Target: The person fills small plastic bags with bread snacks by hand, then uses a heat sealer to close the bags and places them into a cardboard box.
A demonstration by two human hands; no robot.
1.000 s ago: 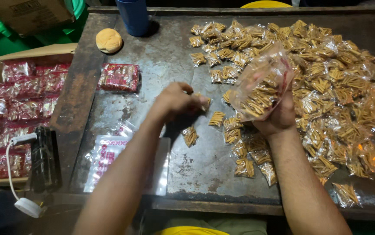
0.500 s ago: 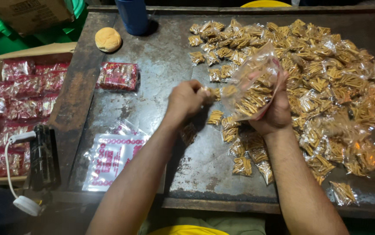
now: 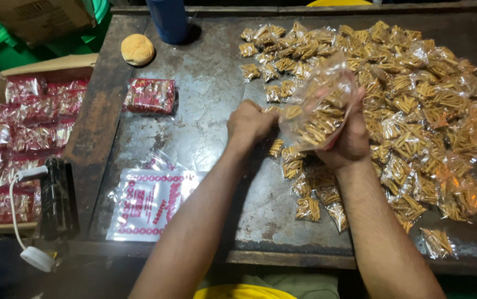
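R hand (image 3: pixel 352 141) grips clear bag (image 3: pixel 318 108) by its base, mouth tilted toward L, prob. for loading; L hand (image 3: pixel 252 122) closed on small snack packet (image 3: pixel 271 109) at bag's mouth; loose packets (image 3: pixel 415 111) heaped w/in R reach on metal table (image 3: pixel 205 111); printed empty bags (image 3: pixel 147 202) near edge.

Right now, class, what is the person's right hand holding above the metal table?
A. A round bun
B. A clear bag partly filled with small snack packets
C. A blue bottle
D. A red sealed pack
B: the right hand grips a clear bag with small packets of yellow sticks inside, raised above the table, while the left hand is at its opening.
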